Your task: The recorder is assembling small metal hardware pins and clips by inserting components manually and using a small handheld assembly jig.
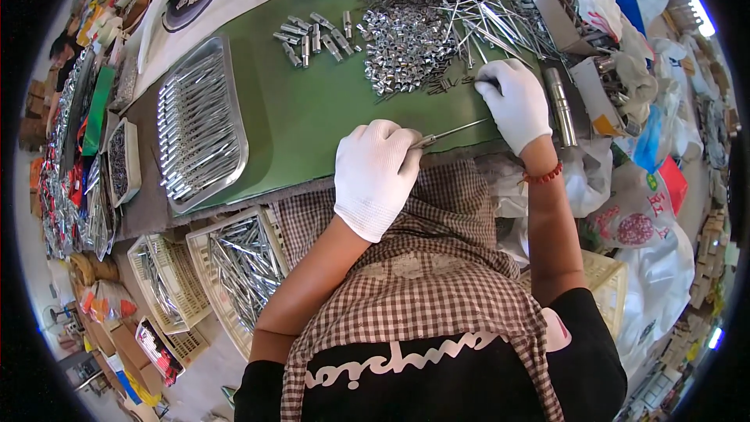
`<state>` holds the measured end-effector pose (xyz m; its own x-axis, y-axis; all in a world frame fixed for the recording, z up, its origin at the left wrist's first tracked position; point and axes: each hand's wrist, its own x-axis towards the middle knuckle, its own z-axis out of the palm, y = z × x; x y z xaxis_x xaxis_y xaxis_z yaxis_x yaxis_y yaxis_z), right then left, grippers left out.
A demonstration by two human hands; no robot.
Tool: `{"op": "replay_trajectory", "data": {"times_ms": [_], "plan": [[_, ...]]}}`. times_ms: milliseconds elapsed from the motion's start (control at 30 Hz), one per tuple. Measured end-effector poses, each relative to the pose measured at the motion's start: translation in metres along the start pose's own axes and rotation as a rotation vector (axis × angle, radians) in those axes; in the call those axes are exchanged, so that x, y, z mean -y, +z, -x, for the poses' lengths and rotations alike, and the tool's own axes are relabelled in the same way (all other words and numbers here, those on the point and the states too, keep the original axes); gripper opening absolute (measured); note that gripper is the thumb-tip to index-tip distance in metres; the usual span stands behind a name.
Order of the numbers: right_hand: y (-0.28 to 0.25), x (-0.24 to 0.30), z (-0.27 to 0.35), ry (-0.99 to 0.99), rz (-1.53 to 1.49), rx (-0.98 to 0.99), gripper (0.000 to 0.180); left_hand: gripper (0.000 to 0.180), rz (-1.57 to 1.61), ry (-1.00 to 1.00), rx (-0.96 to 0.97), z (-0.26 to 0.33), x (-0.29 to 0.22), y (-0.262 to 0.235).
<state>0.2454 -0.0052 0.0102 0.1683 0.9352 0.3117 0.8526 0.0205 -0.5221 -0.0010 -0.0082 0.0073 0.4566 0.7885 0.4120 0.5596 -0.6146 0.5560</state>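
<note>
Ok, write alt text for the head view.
A white-gloved left hand holds a thin metal rod at a green work surface; the gloved right hand is beside small dark pins and a pile of shiny metal parts. A metal tray of slender metal pieces lies at left.

Worn on the head, left one of two side by side. Looking steeply down and forward, over the black shirt [461, 391] and checked apron [406, 281], onto the left hand [376, 176], the right hand [517, 105] and the green table [305, 133]. Very near the shirt at the lower edge, farther from both hands. Set upright and unmirrored, very wide through a fisheye lens, bending straight edges toward a dark round rim.
</note>
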Motion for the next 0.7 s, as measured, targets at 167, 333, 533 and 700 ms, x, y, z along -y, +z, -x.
{"op": "replay_trajectory", "data": {"times_ms": [167, 333, 533, 700], "plan": [[-0.002, 0.012, 0.008, -0.147, 0.157, 0.018, 0.008, 0.009, 0.005, 0.012, -0.021, -0.001, 0.001, 0.001], [-0.004, 0.045, 0.032, -0.35, -0.025, 0.145, 0.013, 0.008, 0.013, 0.04, -0.023, 0.0, 0.002, 0.002], [0.002, 0.06, 0.031, -0.291, -0.15, 0.238, 0.018, 0.007, 0.015, 0.059, -0.049, -0.001, 0.003, 0.002], [0.004, 0.063, 0.024, -0.4, -0.025, 0.273, 0.022, 0.013, 0.003, 0.015, 0.019, -0.001, 0.001, 0.0]]}}
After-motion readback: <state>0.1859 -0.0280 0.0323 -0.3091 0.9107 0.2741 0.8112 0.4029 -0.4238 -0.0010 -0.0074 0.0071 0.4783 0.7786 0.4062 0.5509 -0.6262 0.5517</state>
